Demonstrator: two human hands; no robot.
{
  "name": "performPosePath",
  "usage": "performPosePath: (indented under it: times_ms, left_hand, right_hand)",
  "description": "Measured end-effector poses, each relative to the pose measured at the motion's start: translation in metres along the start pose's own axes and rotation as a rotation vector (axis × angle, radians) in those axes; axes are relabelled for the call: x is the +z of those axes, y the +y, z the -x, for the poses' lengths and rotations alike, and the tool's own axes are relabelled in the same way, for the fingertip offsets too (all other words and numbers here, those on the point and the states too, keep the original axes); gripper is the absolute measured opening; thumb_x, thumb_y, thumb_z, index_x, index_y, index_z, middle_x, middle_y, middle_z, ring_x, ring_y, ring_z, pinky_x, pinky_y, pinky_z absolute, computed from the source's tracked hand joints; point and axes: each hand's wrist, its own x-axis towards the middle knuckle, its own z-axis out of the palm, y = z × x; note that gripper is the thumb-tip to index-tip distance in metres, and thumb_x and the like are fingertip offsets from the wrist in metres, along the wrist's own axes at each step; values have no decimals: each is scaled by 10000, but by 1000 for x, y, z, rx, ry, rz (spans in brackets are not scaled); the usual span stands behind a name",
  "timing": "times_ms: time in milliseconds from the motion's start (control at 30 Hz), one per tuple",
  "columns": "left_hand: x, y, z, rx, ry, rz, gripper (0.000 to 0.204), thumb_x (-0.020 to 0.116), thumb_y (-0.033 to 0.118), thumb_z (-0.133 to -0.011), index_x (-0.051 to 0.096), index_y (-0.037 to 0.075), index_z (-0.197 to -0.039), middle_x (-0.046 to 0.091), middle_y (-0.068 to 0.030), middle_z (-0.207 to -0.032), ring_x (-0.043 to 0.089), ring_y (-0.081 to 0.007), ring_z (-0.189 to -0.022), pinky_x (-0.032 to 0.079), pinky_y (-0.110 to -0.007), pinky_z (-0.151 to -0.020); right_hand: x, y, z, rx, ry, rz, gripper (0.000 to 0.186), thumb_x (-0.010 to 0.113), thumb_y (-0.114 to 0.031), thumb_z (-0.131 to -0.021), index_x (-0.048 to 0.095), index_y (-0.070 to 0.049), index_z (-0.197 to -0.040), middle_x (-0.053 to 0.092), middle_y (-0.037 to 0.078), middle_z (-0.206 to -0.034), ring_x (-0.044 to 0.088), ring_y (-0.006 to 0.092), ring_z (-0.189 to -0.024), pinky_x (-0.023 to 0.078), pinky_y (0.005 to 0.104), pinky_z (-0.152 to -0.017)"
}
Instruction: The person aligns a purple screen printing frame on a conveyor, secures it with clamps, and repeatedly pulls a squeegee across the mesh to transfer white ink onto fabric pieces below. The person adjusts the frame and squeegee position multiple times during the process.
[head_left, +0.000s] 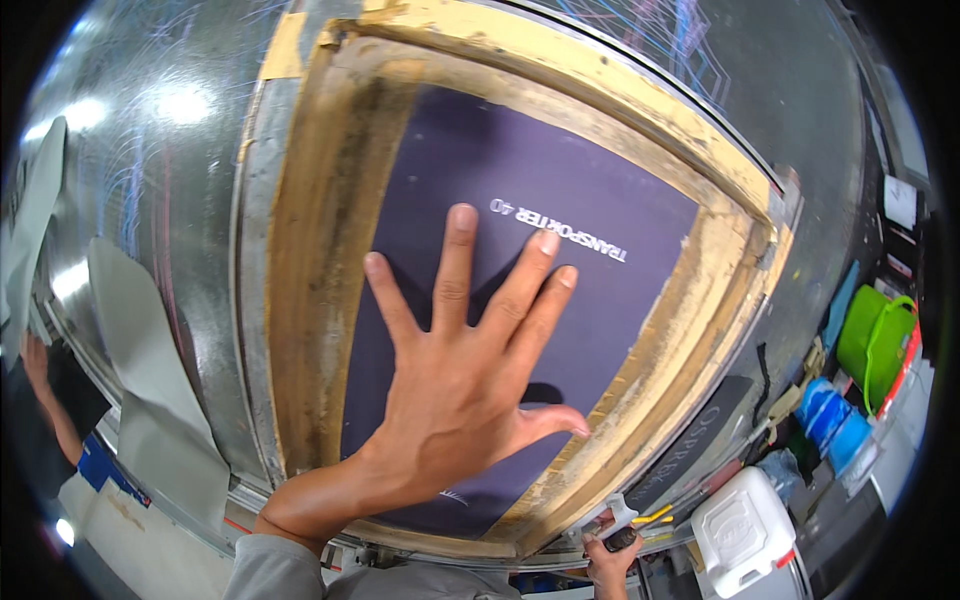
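Observation:
My left hand is laid palm down with its fingers spread over a dark purple panel bearing small white lettering. Whether the palm presses on it or hovers just above, I cannot tell. Around the panel runs a rectangular screen frame with metal sides, and brownish tape borders its inside. Low on the right, beyond the near corner of the frame, my right hand is closed round a black handle. A pale grey bracket-like part shows beside that handle; its lower end is hidden.
Grey flexible sheets curl at the left, near another person's arm. The dark tabletop carries blue and pink scribbled lines. At right stand a green bucket, a blue-wrapped container and a white jerrycan.

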Motion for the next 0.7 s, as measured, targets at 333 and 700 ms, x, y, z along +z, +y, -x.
performPosePath:
  times_ms: [333, 700]
  left_hand:
    - [0, 2, -1, 1, -29, -55, 1151, 745, 790, -568, 531, 136, -1491, 317, -95, -1671, 110, -562, -1530, 102, -896, -1003]
    - [16, 48, -16, -136, -64, -175, 1103, 647, 874, -646, 464, 284, -1560, 179, -373, -1579, 108, -744, -1386, 276, -907, -845]
  right_hand:
    - [19, -40, 3, 5, -117, 32, 447, 792, 84, -669, 638, 20, -1083, 617, 42, -896, 585, 113, -730, 492, 270, -645]
    - [-1, -3, 2, -4, -98, 27, 569, 811, 75, -683, 572, 19, -1196, 598, 47, -934, 588, 123, -810, 508, 283, -696]
